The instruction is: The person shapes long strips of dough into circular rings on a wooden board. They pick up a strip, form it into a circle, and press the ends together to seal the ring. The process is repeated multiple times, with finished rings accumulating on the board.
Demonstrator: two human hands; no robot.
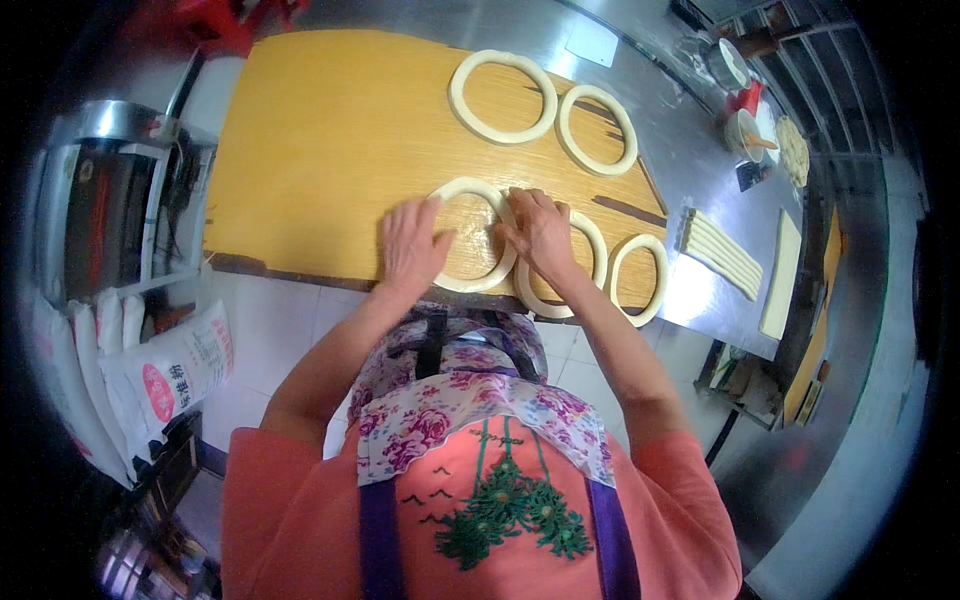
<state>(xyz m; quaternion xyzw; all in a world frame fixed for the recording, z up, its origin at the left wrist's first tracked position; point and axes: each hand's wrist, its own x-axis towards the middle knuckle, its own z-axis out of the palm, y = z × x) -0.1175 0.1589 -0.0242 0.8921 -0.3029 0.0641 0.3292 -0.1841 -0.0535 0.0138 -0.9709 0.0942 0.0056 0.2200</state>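
Metal table (665, 125): it carries the board and the spare dough; its far end is dim and bent, so I cannot tell where it finishes.
Wooden board (310, 150): it lies at the table's near side, probably for easy reach; the forearms (340, 345) cover part of its near edge.
Dough strips (722, 253): they lie side by side on the metal, perhaps to stay out of the way; whether they are fully separated is hard to see.
Other rings (456, 98): two behind, two at the right, laid flat, likely so they keep their shape.
Middle ring (466, 186): it rests near the board's near edge, between both palms; its left side is partly hidden.
Left hand (412, 240): half open, curved along this ring's outside, seemingly to steady it; I cannot tell if it grips.
Right hand (543, 230): bent over the opposite side, covering part of the neighbouring ring; pinching or only touching, I cannot tell.
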